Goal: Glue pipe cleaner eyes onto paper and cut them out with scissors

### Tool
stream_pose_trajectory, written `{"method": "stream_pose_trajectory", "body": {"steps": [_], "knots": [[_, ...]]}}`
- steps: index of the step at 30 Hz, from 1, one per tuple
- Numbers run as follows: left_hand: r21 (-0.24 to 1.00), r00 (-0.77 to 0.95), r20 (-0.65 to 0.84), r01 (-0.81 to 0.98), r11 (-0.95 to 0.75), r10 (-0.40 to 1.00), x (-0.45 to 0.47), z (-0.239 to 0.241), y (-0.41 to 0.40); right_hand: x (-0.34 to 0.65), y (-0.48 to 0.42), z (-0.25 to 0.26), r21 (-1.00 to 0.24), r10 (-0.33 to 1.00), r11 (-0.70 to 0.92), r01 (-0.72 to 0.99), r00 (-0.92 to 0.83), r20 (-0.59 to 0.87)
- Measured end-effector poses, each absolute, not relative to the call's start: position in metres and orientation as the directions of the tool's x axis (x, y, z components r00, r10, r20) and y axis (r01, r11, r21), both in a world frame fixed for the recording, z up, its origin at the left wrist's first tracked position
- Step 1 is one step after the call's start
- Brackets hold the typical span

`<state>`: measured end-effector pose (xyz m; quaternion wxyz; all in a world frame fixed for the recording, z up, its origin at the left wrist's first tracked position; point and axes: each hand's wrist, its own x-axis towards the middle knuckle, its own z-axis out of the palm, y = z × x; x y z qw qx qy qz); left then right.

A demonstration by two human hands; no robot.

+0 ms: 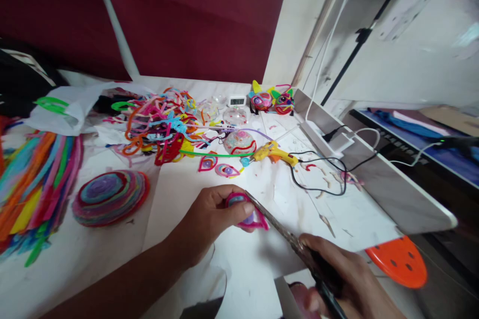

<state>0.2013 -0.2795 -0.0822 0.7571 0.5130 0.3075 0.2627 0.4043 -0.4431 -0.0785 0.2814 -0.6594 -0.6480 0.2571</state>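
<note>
My left hand [220, 212] pinches an eye-shaped pipe cleaner piece [257, 219] between thumb and fingers. It has a pink outline with blue and purple coils inside, and the thumb covers part of it. My right hand [344, 269] is wrapped round the dark handles of a pair of scissors [279, 227]. Their long, stained blades point up and left, with the tip at the upper edge of the pink piece. Just beyond lie two similar eye-shaped pieces, one red-edged [207, 162] and one pink-edged [227, 170].
A yellow glue gun [275, 153] with a black cord lies past my hands. Left are a coiled pipe cleaner dome [110, 197], a tangled pipe cleaner heap [160, 119] and straight bundles [41, 174]. Behind stand a digital clock [237, 100] and clear domes [235, 115]. A power strip [325, 137] sits right.
</note>
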Motion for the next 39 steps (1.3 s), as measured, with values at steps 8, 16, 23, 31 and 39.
{"method": "stream_pose_trajectory", "body": {"steps": [8, 16, 23, 31, 39], "knots": [[0.947, 0.691, -0.18, -0.071, 0.314, 0.7, 0.2, -0.084, -0.279, 0.403, -0.441, -0.077, -0.679, 0.998, 0.037, 0.733, 0.009, 0.065], [0.959, 0.67, -0.164, -0.063, 0.275, 0.724, 0.199, -0.087, -0.278, 0.401, -0.444, -0.079, -0.715, 0.999, 0.028, 0.698, 0.014, 0.052], [0.96, 0.679, -0.158, -0.064, 0.272, 0.717, 0.2, -0.085, -0.279, 0.404, -0.445, -0.082, -0.663, 0.996, 0.057, 0.746, 0.003, 0.089], [0.908, 0.672, -0.213, -0.132, 0.399, 0.709, 0.205, -0.086, -0.274, 0.413, -0.441, -0.085, -0.656, 0.998, 0.007, 0.754, 0.032, 0.046], [0.807, 0.499, -0.285, -0.336, 0.486, 0.818, 0.208, -0.09, -0.259, 0.448, -0.423, -0.097, -0.482, 0.996, -0.07, 0.874, 0.088, 0.015]]}}
